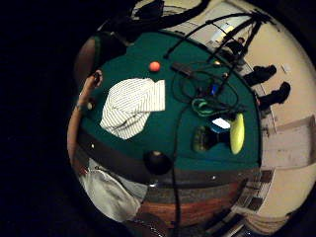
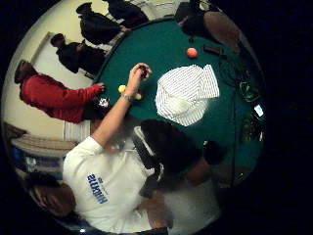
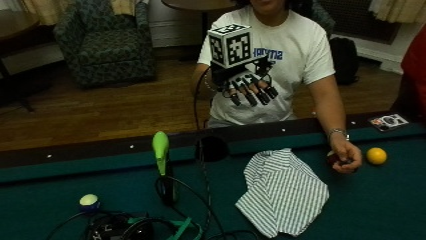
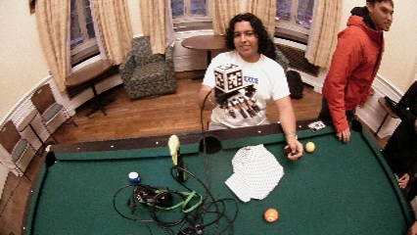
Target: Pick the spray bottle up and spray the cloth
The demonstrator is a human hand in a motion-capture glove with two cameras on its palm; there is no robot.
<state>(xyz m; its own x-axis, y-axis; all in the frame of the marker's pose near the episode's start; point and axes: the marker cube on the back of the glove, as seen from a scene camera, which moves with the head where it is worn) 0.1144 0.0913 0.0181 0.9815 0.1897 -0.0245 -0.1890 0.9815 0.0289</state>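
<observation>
Spray bottle point(image 3: 162, 165) standing upright on the green felt of the pool table point(image 3: 373, 210), green trigger head on top, dark body below, just beside the side pocket point(image 3: 212, 148) at the near rail, untouched. Striped cloth point(image 3: 283, 191) lying crumpled at about 3 o'clock from the bottle in the outside view, near but apart, with the black cable point(image 3: 203, 190) running down between them. Gloved right hand point(image 3: 247, 86) raised at chest height, well above and behind the rail, at roughly 1 o'clock from the bottle; fingers straight and spread, pointing down, grasping nothing. Reach not yet begun, by the look of it. Best done by lowering toward the bottle's dark body from the rail side, wrapping below the trigger head so a finger can land on the lever, and lifting straight up to stay out of the cable coils point(image 3: 133, 227) at its base. Worth turning the nozzle toward the cloth before squeezing. Bare left hand point(image 3: 346, 157) resting on the felt at the cloth's far side, next to a yellow ball point(image 3: 377, 156); better kept out of the spray line.
</observation>
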